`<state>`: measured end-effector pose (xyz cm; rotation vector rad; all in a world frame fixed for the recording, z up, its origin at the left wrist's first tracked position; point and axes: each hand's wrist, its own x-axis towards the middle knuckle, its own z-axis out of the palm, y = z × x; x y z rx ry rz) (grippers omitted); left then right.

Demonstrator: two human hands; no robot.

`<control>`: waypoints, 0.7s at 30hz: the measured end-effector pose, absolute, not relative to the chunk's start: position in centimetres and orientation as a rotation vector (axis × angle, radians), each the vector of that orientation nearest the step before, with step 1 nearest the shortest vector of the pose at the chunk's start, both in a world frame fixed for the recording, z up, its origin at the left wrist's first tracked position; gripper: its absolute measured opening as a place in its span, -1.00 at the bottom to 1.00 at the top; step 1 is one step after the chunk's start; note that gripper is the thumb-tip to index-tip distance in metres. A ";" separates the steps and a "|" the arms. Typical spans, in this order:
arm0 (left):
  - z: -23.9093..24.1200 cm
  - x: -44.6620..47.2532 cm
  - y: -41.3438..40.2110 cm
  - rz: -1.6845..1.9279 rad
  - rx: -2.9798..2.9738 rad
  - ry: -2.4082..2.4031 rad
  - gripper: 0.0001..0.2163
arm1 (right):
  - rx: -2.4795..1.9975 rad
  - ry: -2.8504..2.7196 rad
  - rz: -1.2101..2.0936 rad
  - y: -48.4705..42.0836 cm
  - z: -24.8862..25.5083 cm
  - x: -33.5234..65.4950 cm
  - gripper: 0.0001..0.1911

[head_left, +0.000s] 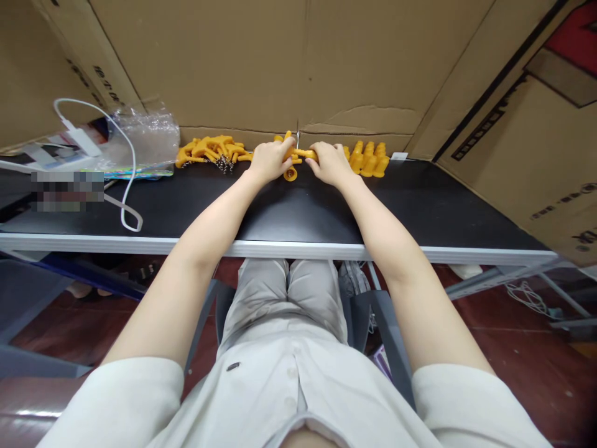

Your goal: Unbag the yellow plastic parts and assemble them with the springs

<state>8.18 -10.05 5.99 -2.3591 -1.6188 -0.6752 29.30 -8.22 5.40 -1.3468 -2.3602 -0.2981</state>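
Both hands meet over the black tabletop near its back edge. My left hand (270, 160) is closed around the handle of a yellow plastic corkscrew (288, 144). My right hand (330, 164) is closed on a yellow bell-shaped sleeve (308, 154), in line with the corkscrew; how far the two parts join is hard to make out. Below them a round yellow piece (290, 174) lies on the table, its opening facing me. To the left is a heap of yellow corkscrew handles (214, 148) with metal spirals. Right of my right hand, several yellow sleeves (370, 160) stand upright in rows.
Cardboard walls (298, 68) rise behind and beside the table (298, 214). On the left lie a clear plastic bag (144, 134), a white cable (133, 155) with an adapter (84, 140), and flat packets. A small white piece (398, 156) sits past the sleeves.
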 end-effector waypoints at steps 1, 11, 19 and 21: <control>6.1 8.2 -10.1 -0.680 -2.337 -1.643 -0.42 | -1.357 -2.362 -0.276 -8.2 5.4 29.3 -0.56; 6.9 8.7 -11.0 -0.675 -2.335 -1.727 -0.32 | -1.376 -2.332 -0.217 -9.3 6.4 29.6 -0.50; 6.4 8.3 -10.2 -0.709 -2.312 -1.731 -0.37 | -1.401 -2.364 -0.311 -9.8 6.8 29.1 -0.54; 6.4 8.4 -10.3 -0.726 -2.311 -1.709 -0.39 | -1.405 -2.341 -0.320 -9.7 6.8 29.2 -0.54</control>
